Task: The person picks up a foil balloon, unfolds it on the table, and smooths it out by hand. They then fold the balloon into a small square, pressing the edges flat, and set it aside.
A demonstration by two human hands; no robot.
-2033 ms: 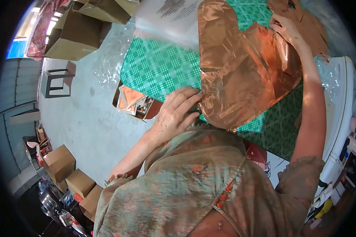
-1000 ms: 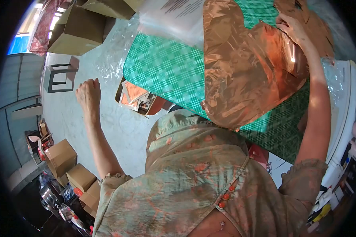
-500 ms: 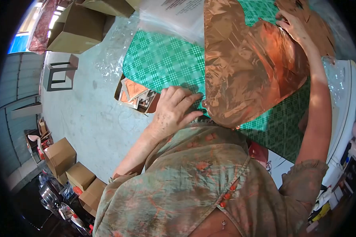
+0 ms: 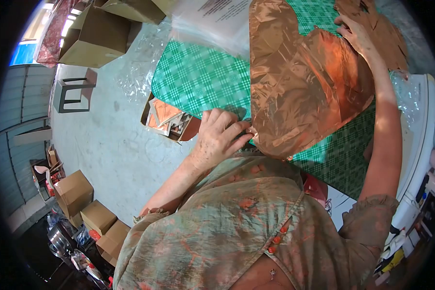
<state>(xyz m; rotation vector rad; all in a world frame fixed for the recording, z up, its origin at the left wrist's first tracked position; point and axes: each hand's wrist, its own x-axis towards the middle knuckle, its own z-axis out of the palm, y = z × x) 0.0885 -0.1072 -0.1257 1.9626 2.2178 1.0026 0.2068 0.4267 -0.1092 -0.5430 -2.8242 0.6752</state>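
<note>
A large shiny copper-coloured foil sheet (image 4: 304, 92) lies crinkled on the green checked table cover (image 4: 203, 79). Its lower left corner is pinched between the fingertips and thumb of my left hand (image 4: 220, 135), at the table's near edge. My right hand (image 4: 355, 34) is at the sheet's far right edge, its fingers curled inward; whether they grip the foil is hard to tell. Beyond that hand lies more brown foil (image 4: 382, 38). A stack of clear plastic bags (image 4: 210, 24) with printed text sits at the table's far left part.
Below the table's left edge stands an open box (image 4: 171, 118) of cut pieces. A grey stool (image 4: 75, 94) and a large open carton (image 4: 94, 41) are on the floor at upper left, with more cardboard boxes (image 4: 99, 216) at lower left. A white appliance (image 4: 420, 125) stands at right.
My left hand has moved slightly right onto the foil's corner and now pinches it. My right hand has shifted slightly left, and the foil's right side has moved a little.
</note>
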